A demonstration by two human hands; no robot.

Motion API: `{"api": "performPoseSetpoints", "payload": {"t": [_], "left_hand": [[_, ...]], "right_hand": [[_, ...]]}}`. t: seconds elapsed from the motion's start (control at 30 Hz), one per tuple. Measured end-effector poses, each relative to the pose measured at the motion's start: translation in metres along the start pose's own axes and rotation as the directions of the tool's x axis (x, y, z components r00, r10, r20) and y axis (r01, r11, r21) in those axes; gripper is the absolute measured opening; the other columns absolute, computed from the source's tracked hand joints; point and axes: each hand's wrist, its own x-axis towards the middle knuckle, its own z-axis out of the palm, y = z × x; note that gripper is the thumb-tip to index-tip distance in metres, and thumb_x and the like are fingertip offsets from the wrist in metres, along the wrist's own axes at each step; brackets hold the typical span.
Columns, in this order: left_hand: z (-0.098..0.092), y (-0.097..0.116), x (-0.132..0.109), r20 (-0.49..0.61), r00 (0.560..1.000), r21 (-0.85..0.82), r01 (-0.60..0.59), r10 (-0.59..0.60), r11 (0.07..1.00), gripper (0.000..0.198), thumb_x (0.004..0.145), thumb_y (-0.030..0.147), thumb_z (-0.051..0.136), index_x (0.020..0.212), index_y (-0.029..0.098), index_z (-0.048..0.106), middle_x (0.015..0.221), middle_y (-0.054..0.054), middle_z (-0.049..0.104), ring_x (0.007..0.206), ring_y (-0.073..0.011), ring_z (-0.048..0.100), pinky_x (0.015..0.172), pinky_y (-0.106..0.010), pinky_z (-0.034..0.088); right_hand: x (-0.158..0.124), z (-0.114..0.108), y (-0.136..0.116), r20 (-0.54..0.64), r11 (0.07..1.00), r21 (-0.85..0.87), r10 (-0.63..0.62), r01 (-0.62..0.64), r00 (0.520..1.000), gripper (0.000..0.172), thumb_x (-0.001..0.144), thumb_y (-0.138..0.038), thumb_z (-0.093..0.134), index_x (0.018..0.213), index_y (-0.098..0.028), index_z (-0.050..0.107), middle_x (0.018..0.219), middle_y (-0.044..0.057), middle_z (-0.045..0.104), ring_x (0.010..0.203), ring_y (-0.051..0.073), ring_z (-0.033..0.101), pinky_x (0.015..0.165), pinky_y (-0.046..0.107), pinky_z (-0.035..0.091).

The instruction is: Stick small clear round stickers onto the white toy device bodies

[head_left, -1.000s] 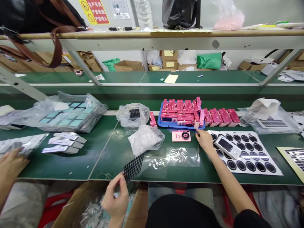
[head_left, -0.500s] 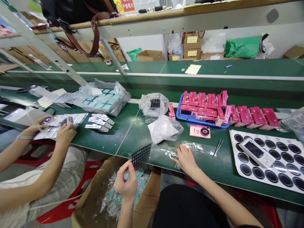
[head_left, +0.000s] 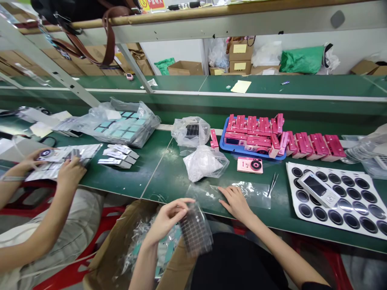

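Note:
My left hand (head_left: pixel 171 219) pinches the top edge of a sheet of small dark squares (head_left: pixel 196 233), which hangs below the table edge and is blurred by motion. My right hand (head_left: pixel 237 203) rests with fingers stretched out on a clear plastic film (head_left: pixel 256 192) lying on the green table. A few small white round bits lie on the film near those fingertips. Tweezers (head_left: pixel 273 183) lie at the film's right end. Just behind it are a pink camera (head_left: pixel 249 165) and a clear bag of white material (head_left: pixel 204 163).
A blue tray (head_left: pixel 224 146) holds several pink cameras, with more in a row beside it. At right, a white device (head_left: pixel 319 189) lies on a sheet of black circles (head_left: pixel 335 219). A cardboard box (head_left: pixel 105 257) of scraps stands below. A co-worker's hands (head_left: pixel 71 171) work at left.
My left hand has moved right and turned the dark sheet so that it hangs downward. My right hand stays on the film. The whole view has shifted slightly.

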Motion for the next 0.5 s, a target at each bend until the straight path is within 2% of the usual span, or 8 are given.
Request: {"api": "performPoseSetpoints", "payload": {"t": [0.07,0.1,0.17,0.23,0.3,0.37,0.5], "left_hand": [[0.017,0.003,0.025,0.211,0.977,-0.05,0.03,-0.019,0.998,0.036,0.085,0.049,0.067,0.076,0.014,0.064,0.144,-0.019,0.053,0.065,-0.0115,0.063,0.063,-0.026,0.05],[0.028,0.002,0.039,0.276,0.961,-0.06,0.013,0.004,0.998,0.037,0.084,0.05,0.067,0.076,0.014,0.064,0.15,-0.018,0.046,0.076,-0.0153,0.066,0.066,-0.027,0.051],[0.049,-0.002,0.063,0.359,0.932,-0.03,-0.04,0.048,0.999,0.036,0.082,0.051,0.068,0.076,0.015,0.066,0.148,-0.017,0.047,0.111,-0.027,0.063,0.083,-0.031,0.051],[0.063,-0.006,0.077,0.383,0.922,0.014,-0.073,0.062,0.997,0.033,0.082,0.049,0.067,0.078,0.017,0.067,0.136,-0.016,0.057,0.125,-0.0289,0.054,0.096,-0.034,0.046],[0.067,-0.007,0.08,0.382,0.922,0.037,-0.079,0.059,0.996,0.031,0.083,0.048,0.066,0.078,0.018,0.067,0.121,-0.015,0.064,0.12,-0.0272,0.058,0.1,-0.035,0.045],[0.063,-0.004,0.071,0.381,0.924,0.048,-0.07,0.047,0.996,0.03,0.084,0.046,0.065,0.078,0.017,0.067,0.114,-0.013,0.065,0.112,-0.0259,0.061,0.094,-0.034,0.048],[0.05,0.005,0.041,0.371,0.928,0.09,-0.012,-0.023,0.996,0.027,0.087,0.044,0.063,0.08,0.018,0.068,0.121,-0.014,0.064,0.119,-0.0275,0.059,0.081,-0.028,0.052]], "right_hand": [[-0.004,0.001,0.002,0.005,0.999,0.019,-0.034,0.034,0.999,0.041,0.096,-0.023,0.055,0.136,-0.019,0.051,0.103,0.009,0.069,0.102,0.025,0.057,0.09,0.04,0.047],[-0.006,0.001,0.003,0.01,0.999,0.033,-0.044,0.043,0.999,0.041,0.095,-0.021,0.054,0.137,-0.019,0.051,0.103,0.009,0.07,0.102,0.025,0.057,0.09,0.04,0.048],[-0.009,0.001,0.006,0.021,0.996,0.083,-0.046,0.044,0.999,0.046,0.094,-0.016,0.052,0.14,-0.02,0.049,0.108,0.009,0.069,0.106,0.024,0.057,0.092,0.04,0.049],[-0.012,0.0,0.009,0.02,0.99,0.143,-0.024,0.021,1.0,0.055,0.093,-0.01,0.049,0.146,-0.021,0.041,0.117,0.01,0.067,0.109,0.023,0.057,0.096,0.04,0.05],[-0.014,0.0,0.013,0.004,0.981,0.195,0.01,-0.011,1.0,0.064,0.091,-0.008,0.047,0.151,-0.023,0.031,0.124,0.01,0.064,0.112,0.023,0.058,0.097,0.041,0.05],[-0.015,-0.001,0.015,-0.01,0.971,0.236,0.04,-0.037,0.999,0.068,0.091,-0.012,0.05,0.153,-0.025,0.026,0.124,0.01,0.064,0.113,0.024,0.059,0.098,0.044,0.051],[-0.014,-0.003,0.016,0.006,0.952,0.299,0.064,-0.063,0.998,0.073,0.089,-0.027,0.063,0.153,-0.026,0.026,0.125,0.011,0.064,0.114,0.025,0.06,0.1,0.047,0.049]]}}
